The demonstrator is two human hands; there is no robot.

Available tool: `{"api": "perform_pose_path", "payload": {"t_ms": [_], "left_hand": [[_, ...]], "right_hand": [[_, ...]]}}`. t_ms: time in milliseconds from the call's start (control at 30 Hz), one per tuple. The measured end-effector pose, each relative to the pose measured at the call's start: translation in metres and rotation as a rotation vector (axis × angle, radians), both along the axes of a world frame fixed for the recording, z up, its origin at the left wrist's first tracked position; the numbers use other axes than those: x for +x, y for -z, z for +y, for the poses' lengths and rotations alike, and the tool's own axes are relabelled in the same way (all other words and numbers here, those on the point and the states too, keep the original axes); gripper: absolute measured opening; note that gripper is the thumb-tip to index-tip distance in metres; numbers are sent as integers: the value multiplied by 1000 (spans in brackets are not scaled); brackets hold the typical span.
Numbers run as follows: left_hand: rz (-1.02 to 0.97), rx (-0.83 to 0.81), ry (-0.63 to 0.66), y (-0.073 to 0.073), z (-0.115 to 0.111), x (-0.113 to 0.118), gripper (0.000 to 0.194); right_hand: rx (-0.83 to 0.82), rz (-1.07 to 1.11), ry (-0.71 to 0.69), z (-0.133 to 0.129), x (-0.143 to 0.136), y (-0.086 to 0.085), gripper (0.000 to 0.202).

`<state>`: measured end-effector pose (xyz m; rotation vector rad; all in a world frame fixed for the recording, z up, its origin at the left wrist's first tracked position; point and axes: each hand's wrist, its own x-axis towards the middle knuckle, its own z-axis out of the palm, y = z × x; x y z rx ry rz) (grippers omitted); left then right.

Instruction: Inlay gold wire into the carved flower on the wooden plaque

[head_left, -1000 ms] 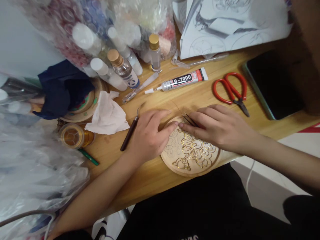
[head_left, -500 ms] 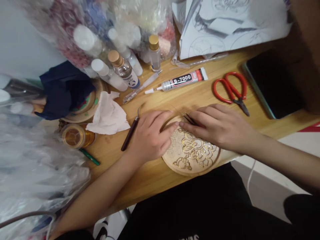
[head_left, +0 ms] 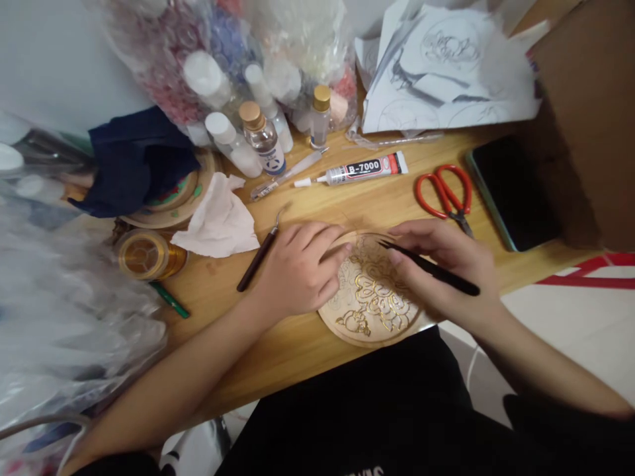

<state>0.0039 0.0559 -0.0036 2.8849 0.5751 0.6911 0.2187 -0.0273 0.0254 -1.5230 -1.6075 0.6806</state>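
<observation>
A round wooden board (head_left: 330, 317) lies near the table's front edge, with a flower outline in gold wire (head_left: 364, 284) on its face; its upper part bears only thin drawn lines. My left hand (head_left: 305, 268) grips the board's left rim, fingers bent and thumb on the top. Whether it also pinches a thin wire I cannot tell. In my right hand (head_left: 449, 264) are black tweezers (head_left: 441, 272), held like a pen, tips pointing left just over the board's upper part. A dark-handled hooked tool (head_left: 258, 263) lies beside my left hand.
Behind the board lie a B-7000 glue tube (head_left: 364, 168), red-handled pliers (head_left: 444, 192) and a phone (head_left: 513, 192). Small bottles (head_left: 262, 139), a crumpled tissue (head_left: 215, 218) and a wire spool (head_left: 149, 256) stand or lie to the left. A cardboard box (head_left: 590, 119) borders the right.
My right hand has drawn back to the right from my left fingertips and turned, so the tweezers show along their length. The left hand stays at the board's rim. The view has shifted slightly.
</observation>
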Motion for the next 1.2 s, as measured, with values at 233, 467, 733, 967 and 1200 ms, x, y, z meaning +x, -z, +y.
{"api": "perform_pose_path", "payload": {"t_ms": [233,467,733,967,1200], "left_hand": [[16,15,-4,0,-1,-1,30],[20,34,-39,2,-3,0,30],[0,43,-56,4,-4,0,29],[24,42,-64,4,-4,-1,26],[42,14,-50,4,-4,0,26]], "right_hand": [[-177,4,-41,2,-16,4,22],[-149,-153,-37,6,-30,8,28],[-132,-252,29,8,-40,5,26],[-96,-301,79,8,-46,3,22],[-78,-379,66,8,-51,3,21]]}}
